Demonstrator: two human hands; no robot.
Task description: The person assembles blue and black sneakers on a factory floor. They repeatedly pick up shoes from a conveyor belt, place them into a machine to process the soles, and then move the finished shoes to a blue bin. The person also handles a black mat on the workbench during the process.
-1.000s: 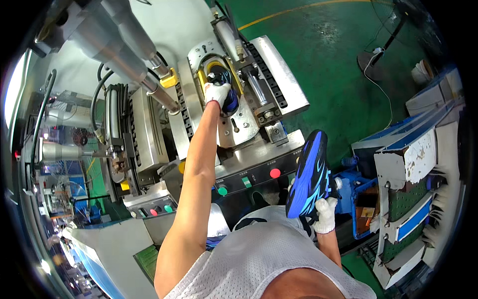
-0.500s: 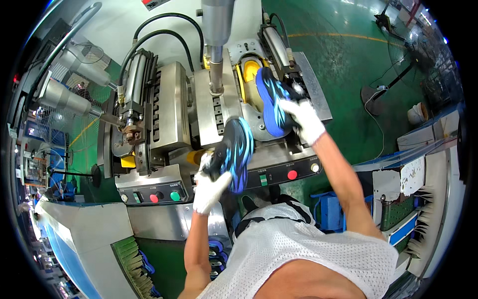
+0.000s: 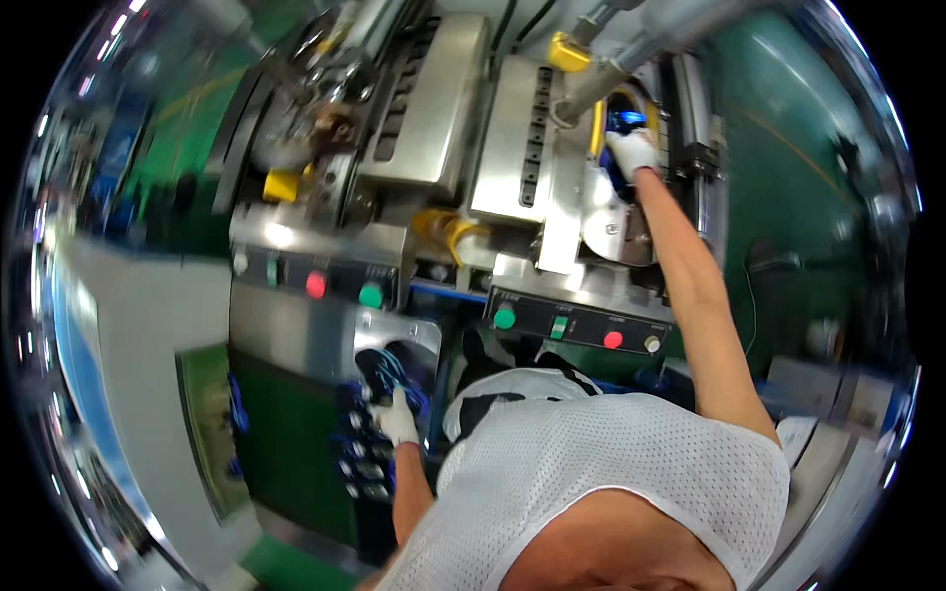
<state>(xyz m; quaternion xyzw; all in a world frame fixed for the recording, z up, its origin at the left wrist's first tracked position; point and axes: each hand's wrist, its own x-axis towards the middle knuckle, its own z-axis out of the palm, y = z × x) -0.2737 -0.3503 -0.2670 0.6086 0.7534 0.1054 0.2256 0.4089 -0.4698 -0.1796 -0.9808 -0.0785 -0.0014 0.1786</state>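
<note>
The gloved right hand [image 3: 633,151] presses a blue shoe [image 3: 621,128] into the press machine [image 3: 512,158], grip wrapped around it. The gloved left hand [image 3: 397,422] grips another dark shoe [image 3: 386,372] low beside the machine's front panel [image 3: 296,355].

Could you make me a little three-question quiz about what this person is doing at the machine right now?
1. True or false: the right hand is gloved and reaches up to a blue shoe seated in the machine.
2. What does the left hand hold?
A. a yellow clamp
B. a dark blue shoe low down by the machine's front
C. a red button
3. Fill in: on the right control panel, the button at the left end is coloured ____.

Key: 1 true; 2 B, the dark blue shoe; 3 green, the green button.
</note>
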